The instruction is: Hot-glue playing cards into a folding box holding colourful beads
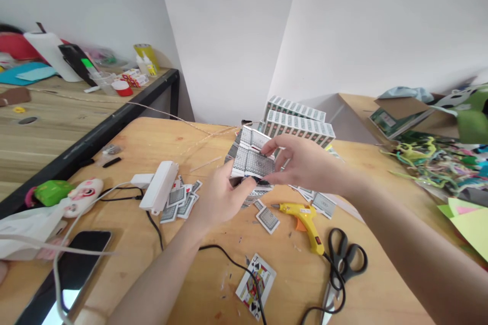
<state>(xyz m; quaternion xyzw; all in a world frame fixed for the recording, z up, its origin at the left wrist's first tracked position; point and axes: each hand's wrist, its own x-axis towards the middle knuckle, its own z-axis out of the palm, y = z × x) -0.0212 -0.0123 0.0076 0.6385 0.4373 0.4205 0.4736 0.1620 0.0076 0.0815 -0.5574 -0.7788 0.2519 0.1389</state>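
Note:
My left hand [223,194] grips a small structure built of playing cards [252,155], its patterned grey backs facing up, with the thumb along the near edge. Bent over its right side is my right hand [301,162]; the index fingertip and thumb touch the cards, one above the other. Part of the structure is hidden behind the fingers. Just below lie loose playing cards [268,219] and a yellow hot glue gun [303,216]. Behind the hands stand rows of card boxes [299,124].
Black-handled scissors [341,264] lie at the right front, beside the glue gun's black cable. A face-up jack [256,284] lies under that cable. To the left are a white power strip [160,188], a card pile [179,200] and a phone [72,274].

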